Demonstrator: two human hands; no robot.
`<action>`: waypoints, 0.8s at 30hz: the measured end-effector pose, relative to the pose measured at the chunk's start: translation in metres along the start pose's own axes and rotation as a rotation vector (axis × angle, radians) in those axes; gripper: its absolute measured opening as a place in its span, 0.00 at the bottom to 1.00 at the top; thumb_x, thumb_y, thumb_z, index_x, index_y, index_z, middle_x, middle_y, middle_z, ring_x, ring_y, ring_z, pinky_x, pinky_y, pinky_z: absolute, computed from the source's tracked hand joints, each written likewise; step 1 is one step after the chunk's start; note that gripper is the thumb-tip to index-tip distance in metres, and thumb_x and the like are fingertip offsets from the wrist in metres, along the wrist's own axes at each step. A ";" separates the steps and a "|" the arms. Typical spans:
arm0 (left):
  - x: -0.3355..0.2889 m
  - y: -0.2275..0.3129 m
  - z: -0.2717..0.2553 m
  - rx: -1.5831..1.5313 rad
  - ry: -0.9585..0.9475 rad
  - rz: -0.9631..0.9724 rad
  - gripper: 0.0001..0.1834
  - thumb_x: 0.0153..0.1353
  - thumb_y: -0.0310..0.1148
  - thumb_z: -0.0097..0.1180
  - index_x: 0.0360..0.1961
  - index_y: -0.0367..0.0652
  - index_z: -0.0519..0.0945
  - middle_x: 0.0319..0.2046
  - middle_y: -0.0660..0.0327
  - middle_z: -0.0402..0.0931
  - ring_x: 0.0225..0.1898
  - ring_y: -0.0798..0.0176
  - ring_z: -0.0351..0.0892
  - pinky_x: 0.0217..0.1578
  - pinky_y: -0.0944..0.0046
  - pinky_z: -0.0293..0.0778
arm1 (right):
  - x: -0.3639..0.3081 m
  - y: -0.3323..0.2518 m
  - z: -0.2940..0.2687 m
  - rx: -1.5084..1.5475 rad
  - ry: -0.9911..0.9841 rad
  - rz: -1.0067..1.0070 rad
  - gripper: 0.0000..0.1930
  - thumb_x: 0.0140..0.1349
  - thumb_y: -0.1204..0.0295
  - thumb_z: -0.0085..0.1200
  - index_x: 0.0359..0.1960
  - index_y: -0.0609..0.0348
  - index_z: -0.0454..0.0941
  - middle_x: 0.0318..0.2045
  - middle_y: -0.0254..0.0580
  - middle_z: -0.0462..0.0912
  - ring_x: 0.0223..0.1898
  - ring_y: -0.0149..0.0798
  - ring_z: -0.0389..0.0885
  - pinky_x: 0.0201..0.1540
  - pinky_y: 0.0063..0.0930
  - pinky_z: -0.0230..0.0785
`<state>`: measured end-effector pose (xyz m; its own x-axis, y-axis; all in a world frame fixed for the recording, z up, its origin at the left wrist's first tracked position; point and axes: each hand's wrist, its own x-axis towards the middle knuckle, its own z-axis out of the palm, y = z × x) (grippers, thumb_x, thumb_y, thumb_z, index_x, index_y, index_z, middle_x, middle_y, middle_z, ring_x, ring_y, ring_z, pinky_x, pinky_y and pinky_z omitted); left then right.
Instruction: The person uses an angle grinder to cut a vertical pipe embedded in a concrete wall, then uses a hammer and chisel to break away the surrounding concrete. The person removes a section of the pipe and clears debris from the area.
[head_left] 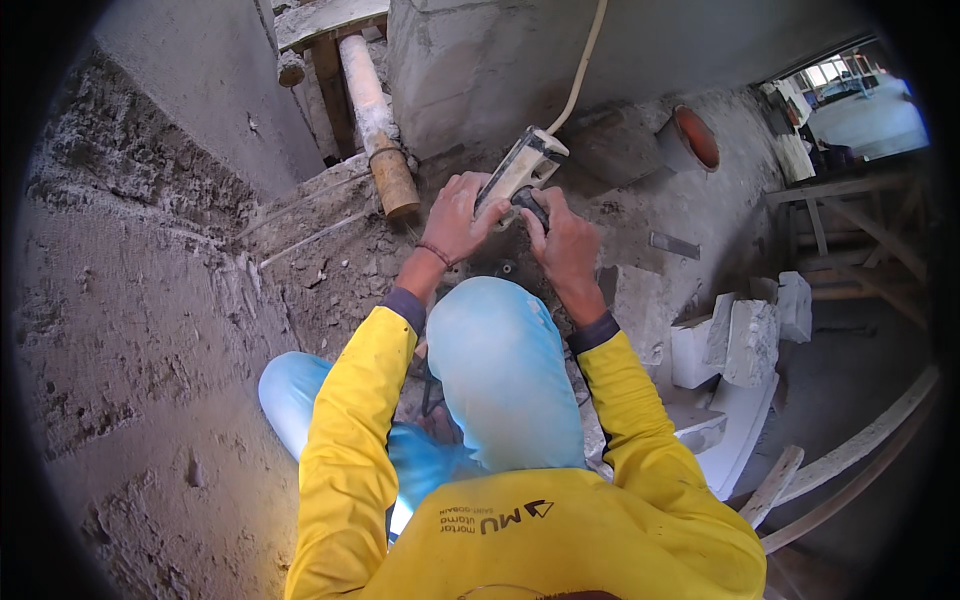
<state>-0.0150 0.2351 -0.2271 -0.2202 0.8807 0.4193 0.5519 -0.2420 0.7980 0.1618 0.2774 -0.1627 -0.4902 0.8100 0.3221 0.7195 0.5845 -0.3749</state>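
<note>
A dusty white power strip (pixel 522 165) with a dark side slants up in front of me, above my raised knee. My left hand (pixel 460 215) is closed around its lower end, a thin dark band at the wrist. From its upper end a pale cable (pixel 580 70) runs upward. My right hand (pixel 568 240) grips a black plug (pixel 530 204) against the strip's right side. Whether its pins sit in a socket is hidden.
Left of my hands, a round pipe (pixel 380 130) leans from a gap between rough walls. An orange-lined pipe opening (pixel 695 138) juts out at the right. White blocks (pixel 750 340) are stacked at right, near curved wooden strips (pixel 850 450) and a timber frame (pixel 850 220). Rubble (pixel 340 270) covers the ground.
</note>
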 end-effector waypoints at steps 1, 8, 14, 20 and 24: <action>-0.001 0.003 -0.006 -0.005 -0.012 -0.009 0.24 0.62 0.48 0.63 0.49 0.38 0.78 0.44 0.49 0.78 0.49 0.42 0.76 0.52 0.49 0.71 | 0.000 -0.002 0.002 0.050 0.018 -0.003 0.13 0.63 0.64 0.63 0.46 0.51 0.78 0.36 0.47 0.87 0.37 0.54 0.86 0.34 0.43 0.76; -0.004 0.006 0.008 -0.007 -0.029 -0.086 0.28 0.59 0.52 0.65 0.51 0.41 0.79 0.44 0.51 0.76 0.49 0.44 0.76 0.53 0.49 0.70 | 0.002 -0.013 0.001 0.189 -0.001 0.033 0.12 0.64 0.68 0.61 0.44 0.58 0.73 0.35 0.57 0.85 0.38 0.63 0.85 0.37 0.48 0.75; -0.007 0.021 0.010 0.117 0.019 -0.147 0.29 0.60 0.50 0.64 0.54 0.39 0.77 0.44 0.51 0.76 0.50 0.44 0.75 0.52 0.48 0.69 | 0.016 0.009 0.005 0.140 -0.092 -0.044 0.12 0.65 0.69 0.59 0.46 0.58 0.72 0.36 0.56 0.85 0.39 0.62 0.85 0.37 0.49 0.75; -0.074 -0.016 0.001 0.415 0.140 -0.545 0.38 0.61 0.50 0.63 0.62 0.33 0.67 0.52 0.45 0.72 0.55 0.41 0.72 0.56 0.47 0.68 | 0.005 0.063 0.025 -0.061 0.126 -0.047 0.16 0.66 0.68 0.57 0.54 0.53 0.76 0.45 0.55 0.83 0.49 0.59 0.81 0.50 0.46 0.72; -0.159 -0.020 0.038 0.545 -0.167 -1.023 0.41 0.55 0.56 0.68 0.57 0.36 0.68 0.53 0.45 0.71 0.59 0.44 0.71 0.58 0.46 0.69 | -0.021 0.056 0.045 -0.183 0.373 -0.218 0.24 0.60 0.71 0.58 0.60 0.56 0.76 0.51 0.55 0.79 0.55 0.58 0.74 0.61 0.48 0.63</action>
<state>0.0393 0.1159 -0.3265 -0.6753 0.6163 -0.4051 0.4597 0.7812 0.4223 0.1904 0.2955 -0.2292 -0.4537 0.5770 0.6791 0.7105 0.6942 -0.1151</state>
